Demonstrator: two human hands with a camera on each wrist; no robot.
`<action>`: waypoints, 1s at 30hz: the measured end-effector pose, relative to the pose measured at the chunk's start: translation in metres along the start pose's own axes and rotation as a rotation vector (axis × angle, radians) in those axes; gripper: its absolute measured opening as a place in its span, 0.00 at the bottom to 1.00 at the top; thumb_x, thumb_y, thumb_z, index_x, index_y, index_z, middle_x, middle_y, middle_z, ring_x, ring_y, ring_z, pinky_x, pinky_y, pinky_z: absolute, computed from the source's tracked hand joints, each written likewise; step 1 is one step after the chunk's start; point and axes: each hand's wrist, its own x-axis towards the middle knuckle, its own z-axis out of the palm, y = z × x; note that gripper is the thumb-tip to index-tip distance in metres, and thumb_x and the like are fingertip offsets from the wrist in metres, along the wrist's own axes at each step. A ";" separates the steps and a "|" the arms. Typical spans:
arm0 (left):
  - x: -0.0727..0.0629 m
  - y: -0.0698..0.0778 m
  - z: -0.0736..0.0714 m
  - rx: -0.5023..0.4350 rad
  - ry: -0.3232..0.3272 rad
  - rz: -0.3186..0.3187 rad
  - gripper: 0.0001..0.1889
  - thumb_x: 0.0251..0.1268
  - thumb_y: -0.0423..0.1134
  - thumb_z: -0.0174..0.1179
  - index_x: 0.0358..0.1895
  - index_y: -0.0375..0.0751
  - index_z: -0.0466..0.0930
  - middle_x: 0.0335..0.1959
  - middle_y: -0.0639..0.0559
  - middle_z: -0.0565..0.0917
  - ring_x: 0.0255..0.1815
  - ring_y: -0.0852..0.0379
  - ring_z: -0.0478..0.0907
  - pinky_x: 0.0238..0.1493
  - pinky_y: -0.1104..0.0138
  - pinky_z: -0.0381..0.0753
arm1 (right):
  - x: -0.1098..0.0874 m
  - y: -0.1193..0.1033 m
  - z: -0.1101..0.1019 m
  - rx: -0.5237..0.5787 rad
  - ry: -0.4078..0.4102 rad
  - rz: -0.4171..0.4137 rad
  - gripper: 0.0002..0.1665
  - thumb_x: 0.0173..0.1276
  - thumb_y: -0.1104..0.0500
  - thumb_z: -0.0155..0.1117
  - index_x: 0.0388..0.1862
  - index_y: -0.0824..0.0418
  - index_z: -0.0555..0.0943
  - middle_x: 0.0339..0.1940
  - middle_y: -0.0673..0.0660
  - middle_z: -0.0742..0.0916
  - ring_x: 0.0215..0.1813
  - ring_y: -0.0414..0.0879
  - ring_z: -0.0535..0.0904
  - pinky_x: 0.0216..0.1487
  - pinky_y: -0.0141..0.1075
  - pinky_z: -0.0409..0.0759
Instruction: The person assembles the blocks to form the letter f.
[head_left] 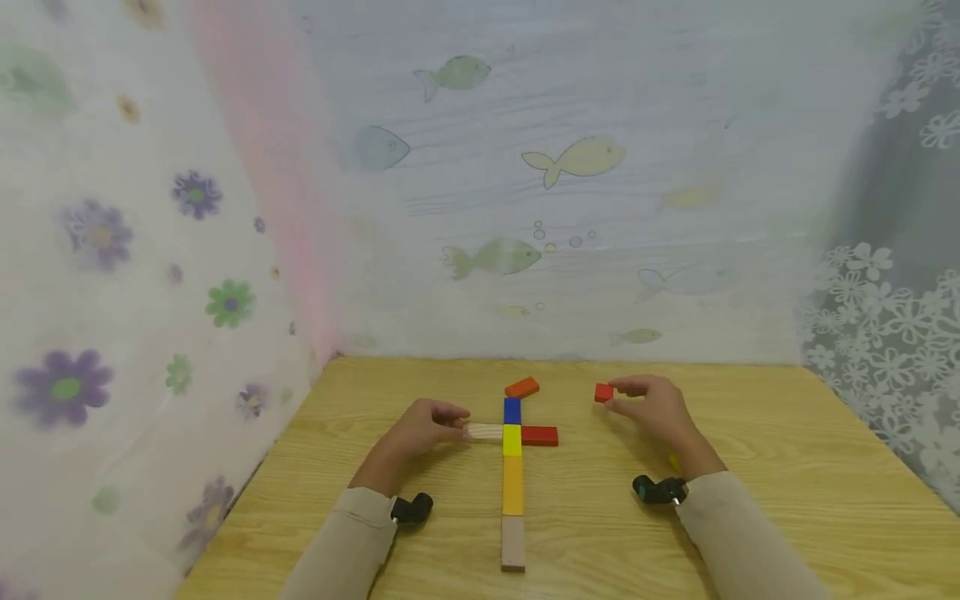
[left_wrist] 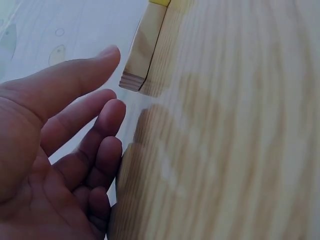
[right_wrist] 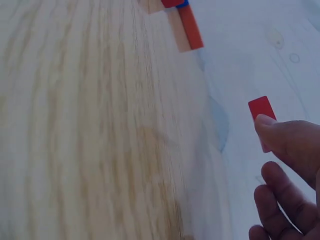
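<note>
Between the thumb and fingertips of my right hand (head_left: 660,410) is a small red block (head_left: 603,392); the right wrist view shows the thumb pressed on its face. My left hand (head_left: 422,429), fingers loosely bent and holding nothing, hovers at the free end of a plain wooden block (left_wrist: 142,47). That block forms the left arm of a cross laid on the table. A yellow block (head_left: 512,440) is its centre, a dark red block (head_left: 540,436) its right arm, and a blue block (head_left: 512,410) its top. Below run a yellow-orange block (head_left: 512,485) and a brownish block (head_left: 513,543).
An orange block (head_left: 522,387) lies slanted by the blue one's far end. Something yellow (head_left: 673,462) peeks out beside my right wrist, mostly hidden. The wooden table (head_left: 585,542) meets a fish-patterned sheet (head_left: 480,317) at the back and a flowered sheet (head_left: 150,333) on the left.
</note>
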 end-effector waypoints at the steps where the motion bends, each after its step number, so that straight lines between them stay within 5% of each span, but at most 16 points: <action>1: 0.000 -0.001 -0.001 0.000 -0.006 -0.005 0.21 0.62 0.39 0.75 0.58 0.41 0.87 0.43 0.51 0.87 0.44 0.58 0.81 0.52 0.64 0.82 | 0.002 0.000 0.002 0.002 0.001 0.000 0.26 0.68 0.49 0.75 0.62 0.56 0.86 0.59 0.62 0.87 0.59 0.59 0.82 0.56 0.51 0.83; 5: 0.000 -0.002 -0.002 0.004 -0.025 0.003 0.21 0.62 0.38 0.75 0.59 0.38 0.87 0.43 0.50 0.88 0.43 0.58 0.81 0.49 0.66 0.81 | 0.009 -0.003 0.008 0.038 -0.009 0.025 0.24 0.68 0.51 0.75 0.61 0.57 0.86 0.51 0.59 0.89 0.51 0.53 0.84 0.46 0.41 0.83; 15: 0.000 -0.004 -0.003 0.005 -0.024 -0.003 0.22 0.60 0.40 0.76 0.58 0.41 0.88 0.43 0.52 0.87 0.43 0.57 0.81 0.48 0.64 0.81 | 0.026 -0.008 0.025 0.101 -0.064 0.123 0.26 0.68 0.51 0.75 0.61 0.60 0.85 0.57 0.60 0.88 0.58 0.56 0.83 0.60 0.51 0.82; 30: -0.036 0.019 0.013 0.042 0.033 -0.046 0.21 0.60 0.40 0.76 0.56 0.41 0.88 0.42 0.51 0.87 0.43 0.57 0.80 0.47 0.64 0.81 | 0.025 -0.034 0.036 0.093 -0.124 0.133 0.24 0.64 0.53 0.79 0.54 0.64 0.87 0.55 0.62 0.88 0.59 0.58 0.80 0.62 0.52 0.80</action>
